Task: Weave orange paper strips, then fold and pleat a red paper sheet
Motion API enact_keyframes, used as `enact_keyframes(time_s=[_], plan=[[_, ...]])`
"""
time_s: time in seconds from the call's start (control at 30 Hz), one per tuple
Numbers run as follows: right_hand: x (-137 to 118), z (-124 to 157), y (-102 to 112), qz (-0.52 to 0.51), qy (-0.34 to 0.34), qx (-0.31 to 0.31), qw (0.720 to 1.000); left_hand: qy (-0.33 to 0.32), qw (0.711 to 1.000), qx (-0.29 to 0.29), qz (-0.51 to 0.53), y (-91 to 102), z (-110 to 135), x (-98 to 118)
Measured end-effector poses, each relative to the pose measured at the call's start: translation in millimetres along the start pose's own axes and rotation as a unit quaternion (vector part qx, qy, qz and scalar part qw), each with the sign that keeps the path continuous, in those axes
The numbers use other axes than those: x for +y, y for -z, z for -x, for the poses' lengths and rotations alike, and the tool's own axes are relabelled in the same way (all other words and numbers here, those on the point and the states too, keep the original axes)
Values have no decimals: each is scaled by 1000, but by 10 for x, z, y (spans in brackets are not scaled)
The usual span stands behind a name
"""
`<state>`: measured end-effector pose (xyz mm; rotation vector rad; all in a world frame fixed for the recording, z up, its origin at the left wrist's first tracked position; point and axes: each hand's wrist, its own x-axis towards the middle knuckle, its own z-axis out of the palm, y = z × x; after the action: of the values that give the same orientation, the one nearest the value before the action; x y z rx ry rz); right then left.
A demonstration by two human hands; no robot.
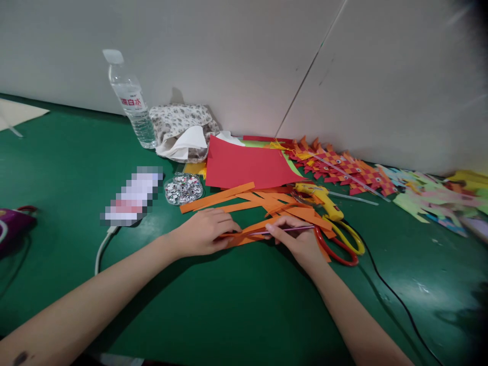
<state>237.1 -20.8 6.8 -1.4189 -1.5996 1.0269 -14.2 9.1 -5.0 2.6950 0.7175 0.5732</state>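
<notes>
My left hand (pixel 208 231) is closed on one end of an orange paper strip (pixel 249 231), low over the table. In my right hand (pixel 295 238) is a thin purple stick, pinched between thumb and fingers, its tip lying along the strip; whether it is a pen or another slim tool I cannot tell. More orange paper strips (pixel 224 195) lie in a loose pile just beyond both hands. Beside my right wrist are scissors (pixel 339 258) with red and yellow handles, their blades hidden under the strips and my hand.
Behind the strips lie red paper sheets (pixel 244 165), a yellow glue gun (pixel 324 198) with a black cord, and woven paper fish (pixel 343 168). A bag of googly eyes (pixel 183 189), a water bottle (pixel 131 101), a tissue pouch (pixel 183 127) and a phone on a cable (pixel 101 251) stand left.
</notes>
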Motion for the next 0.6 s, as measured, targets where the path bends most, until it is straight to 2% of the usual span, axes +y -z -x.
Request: enact_keyframes(time_s=[0.2,0.6], plan=[[124,-71,171,-71,-1,59,996,3,1000,0,-1,-9,6,-3],[239,-113,261,-94,-5,55,994,-2,1000,0,-7,-15,19,-11]])
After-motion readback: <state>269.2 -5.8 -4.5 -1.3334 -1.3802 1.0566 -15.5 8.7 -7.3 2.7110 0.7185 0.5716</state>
